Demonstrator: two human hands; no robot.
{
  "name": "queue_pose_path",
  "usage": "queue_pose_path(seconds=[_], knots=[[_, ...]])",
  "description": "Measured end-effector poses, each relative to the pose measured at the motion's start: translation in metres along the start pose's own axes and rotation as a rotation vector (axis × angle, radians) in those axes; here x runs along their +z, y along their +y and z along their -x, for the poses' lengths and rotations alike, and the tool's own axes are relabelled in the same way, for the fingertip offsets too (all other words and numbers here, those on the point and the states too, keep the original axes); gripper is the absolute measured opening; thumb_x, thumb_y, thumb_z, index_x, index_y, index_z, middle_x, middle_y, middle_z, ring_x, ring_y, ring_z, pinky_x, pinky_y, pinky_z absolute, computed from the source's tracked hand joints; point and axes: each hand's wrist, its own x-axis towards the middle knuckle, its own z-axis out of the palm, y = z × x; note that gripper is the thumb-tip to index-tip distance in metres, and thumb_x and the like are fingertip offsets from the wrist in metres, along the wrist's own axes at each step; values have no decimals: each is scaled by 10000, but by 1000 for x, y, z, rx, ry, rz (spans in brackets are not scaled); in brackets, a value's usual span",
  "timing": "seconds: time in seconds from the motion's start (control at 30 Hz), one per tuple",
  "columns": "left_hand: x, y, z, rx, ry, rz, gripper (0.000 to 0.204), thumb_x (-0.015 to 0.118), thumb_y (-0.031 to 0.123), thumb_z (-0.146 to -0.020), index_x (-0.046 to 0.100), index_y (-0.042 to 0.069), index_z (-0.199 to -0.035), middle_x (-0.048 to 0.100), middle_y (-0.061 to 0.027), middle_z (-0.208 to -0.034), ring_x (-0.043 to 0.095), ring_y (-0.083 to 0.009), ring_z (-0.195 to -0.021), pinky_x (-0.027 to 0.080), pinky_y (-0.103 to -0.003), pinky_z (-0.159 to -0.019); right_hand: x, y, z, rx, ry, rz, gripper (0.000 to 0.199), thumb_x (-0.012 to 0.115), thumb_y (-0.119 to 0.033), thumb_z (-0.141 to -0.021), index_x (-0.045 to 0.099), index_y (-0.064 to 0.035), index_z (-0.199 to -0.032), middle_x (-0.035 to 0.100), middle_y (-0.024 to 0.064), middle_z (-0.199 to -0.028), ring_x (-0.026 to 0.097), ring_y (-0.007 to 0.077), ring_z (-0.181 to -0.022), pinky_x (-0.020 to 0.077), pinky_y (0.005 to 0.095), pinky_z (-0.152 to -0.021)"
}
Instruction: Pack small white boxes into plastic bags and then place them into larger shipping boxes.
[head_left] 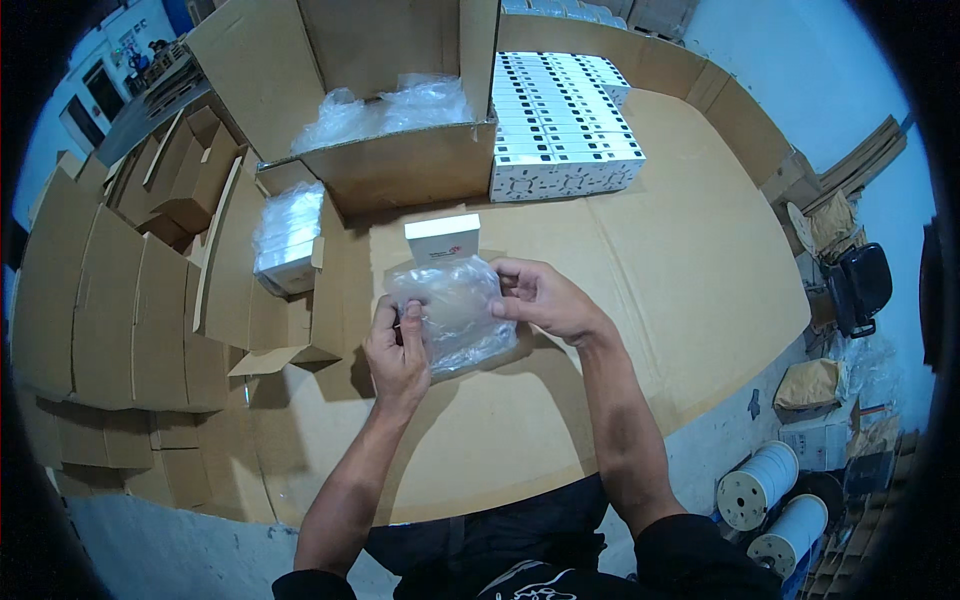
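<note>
A clear plastic bag [462, 325] is held between my two hands above the cardboard-covered table. My left hand [398, 355] grips its left edge with the thumb on top. At the upper right edge, my right hand [545, 300] pinches the film between thumb and fingers. A small white box [442, 240] shows just past the bag's far edge. Whether its lower part is inside the bag or behind it, I cannot tell.
A tall open carton [400, 170] with clear plastic bags stands at the back. To its right are stacked white boxes [570, 170]. At left, an open carton [250, 310] holds a row of wrapped boxes [290, 240]. Cable spools [758, 485] stand on the floor, lower right.
</note>
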Motion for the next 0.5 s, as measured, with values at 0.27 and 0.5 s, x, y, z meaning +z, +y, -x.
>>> queue_pose_path(seconds=[0.27, 0.5], knots=[[0, -2, -5, -59, -56, -20, 208, 565, 220, -1066, 595, 15, -1088, 571, 17, -743, 500, -43, -650, 414, -218, -558, 3, 32, -18, -234, 219, -613, 243, 739, -82, -937, 644, -5, -1147, 658, 31, -986, 620, 92, -936, 507, 240, -841], [-2, -1, -4, -101, 8, 92, 230, 538, 223, -1075, 544, 12, -1166, 600, -4, -801, 535, -55, -713, 455, -223, -642, 29, 12, -15, -260, 369, -231, 105, 699, -94, -971, 640, -27, -1025, 657, 11, -942, 618, 87, -873, 517, 253, -807]])
